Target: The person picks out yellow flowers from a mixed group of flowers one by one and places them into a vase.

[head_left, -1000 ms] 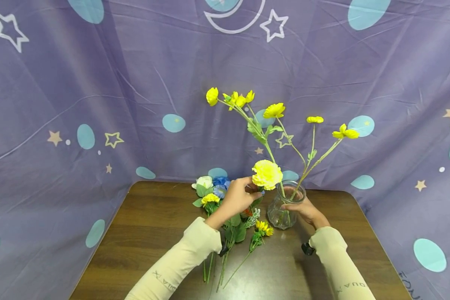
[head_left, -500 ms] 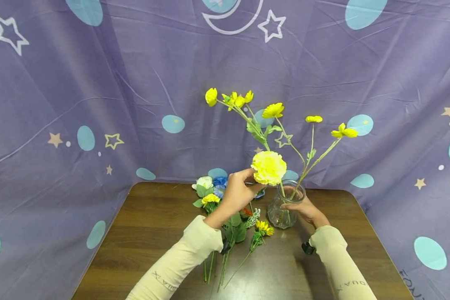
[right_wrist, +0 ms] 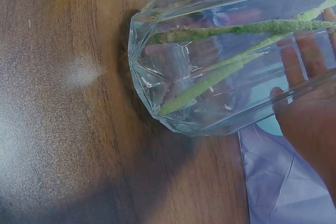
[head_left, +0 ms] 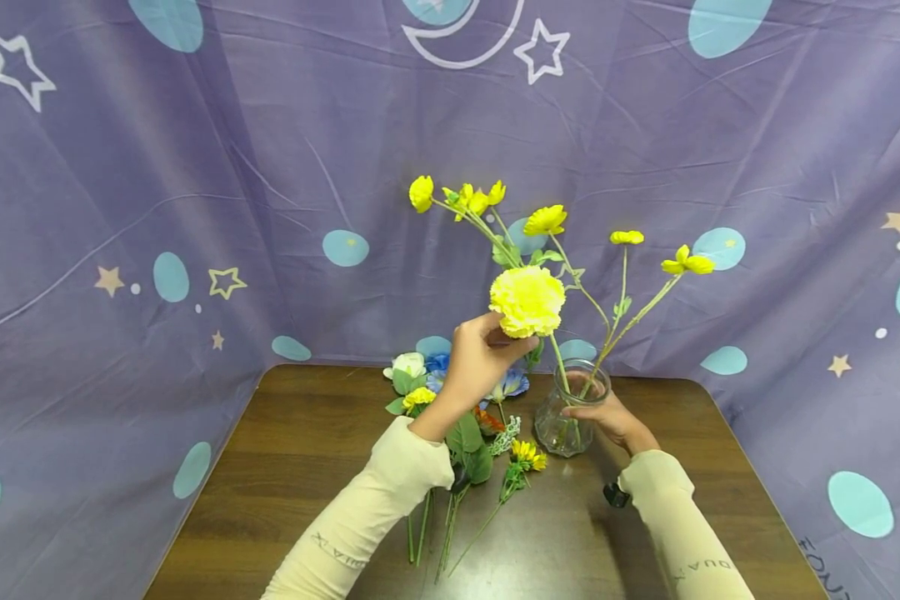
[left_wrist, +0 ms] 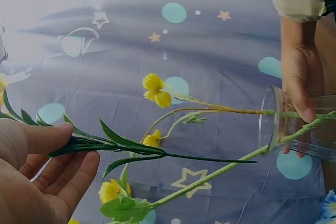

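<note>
My left hand (head_left: 480,358) pinches a yellow carnation (head_left: 527,301) just beneath its ruffled head. In the left wrist view, its dark green leafy stem (left_wrist: 210,158) sticks out past the fingers, and its bare end lies near the vase's rim, outside the glass. My right hand (head_left: 613,423) grips the clear glass vase (head_left: 562,429) around its side, below the rim. Two branching stems with small yellow flowers (head_left: 687,261) stand in the vase and lean apart. Through the glass in the right wrist view, the cut green stems (right_wrist: 205,85) reach toward the faceted base.
Left of the vase on the wooden table (head_left: 270,483) lie several artificial flowers: a white rose (head_left: 408,364), blue blooms (head_left: 512,385), an orange flower (head_left: 487,421) and a yellow daisy-like flower (head_left: 528,454). A purple patterned cloth (head_left: 390,100) hangs behind the table.
My left hand has lifted the carnation upward, its head now higher in front of the tall stems. My right hand and the vase have stayed put.
</note>
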A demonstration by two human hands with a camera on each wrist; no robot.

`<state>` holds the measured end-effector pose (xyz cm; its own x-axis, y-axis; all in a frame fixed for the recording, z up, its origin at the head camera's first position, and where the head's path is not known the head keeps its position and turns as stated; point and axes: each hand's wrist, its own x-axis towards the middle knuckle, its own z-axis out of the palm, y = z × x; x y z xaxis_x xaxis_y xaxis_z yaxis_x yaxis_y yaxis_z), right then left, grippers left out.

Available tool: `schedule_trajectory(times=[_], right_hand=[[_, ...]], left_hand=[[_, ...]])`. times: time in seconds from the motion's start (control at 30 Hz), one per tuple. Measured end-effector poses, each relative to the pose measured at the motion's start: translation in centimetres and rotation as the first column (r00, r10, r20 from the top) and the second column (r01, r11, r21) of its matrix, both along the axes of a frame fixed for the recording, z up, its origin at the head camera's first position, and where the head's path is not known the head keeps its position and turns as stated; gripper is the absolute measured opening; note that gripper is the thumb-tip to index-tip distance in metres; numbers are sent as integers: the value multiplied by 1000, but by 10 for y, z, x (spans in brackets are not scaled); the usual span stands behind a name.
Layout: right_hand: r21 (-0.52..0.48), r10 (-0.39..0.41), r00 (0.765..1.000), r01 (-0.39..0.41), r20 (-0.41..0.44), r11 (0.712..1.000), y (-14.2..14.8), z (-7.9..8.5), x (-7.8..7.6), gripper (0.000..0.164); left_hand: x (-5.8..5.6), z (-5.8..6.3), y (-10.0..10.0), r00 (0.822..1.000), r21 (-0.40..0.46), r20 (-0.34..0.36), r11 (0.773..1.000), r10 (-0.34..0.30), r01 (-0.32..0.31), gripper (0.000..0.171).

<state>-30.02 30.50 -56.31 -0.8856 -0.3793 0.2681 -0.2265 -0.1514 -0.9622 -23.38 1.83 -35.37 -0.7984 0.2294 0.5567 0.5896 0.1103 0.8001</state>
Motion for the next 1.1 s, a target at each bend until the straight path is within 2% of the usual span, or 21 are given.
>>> schedule_trajectory(times=[0.23, 0.53, 0.7, 0.9, 0.97, 1.1], right_hand=[[-30, 24, 1000, -25, -8, 999, 0, 2, 0, 60], [-16, 5, 1000, -5, -5, 1000, -1, 3, 2, 60], [-8, -8, 1000, 8, 11, 1000, -2, 3, 3, 59], [-31, 7, 1000, -6, 16, 1000, -2, 5, 3, 61], [-36, 14, 1000, -14, 12, 999, -2, 5, 3, 62], [-46, 25, 1000, -25, 12, 999, -1, 5, 3, 65]], left_hand=[[-1, 7, 4, 1000, 21, -9, 1000, -2, 2, 35], [-6, 10, 15, 1000, 51, -18, 999, -13, 14, 32], [-10, 9, 20, 1000, 40, -29, 999, 5, -4, 32], [-14, 9, 26, 997, -16, -12, 997, 78, -78, 37], [-15, 9, 27, 996, -38, 1, 996, 84, -84, 38], [-19, 7, 31, 998, -50, 13, 997, 55, -55, 34]])
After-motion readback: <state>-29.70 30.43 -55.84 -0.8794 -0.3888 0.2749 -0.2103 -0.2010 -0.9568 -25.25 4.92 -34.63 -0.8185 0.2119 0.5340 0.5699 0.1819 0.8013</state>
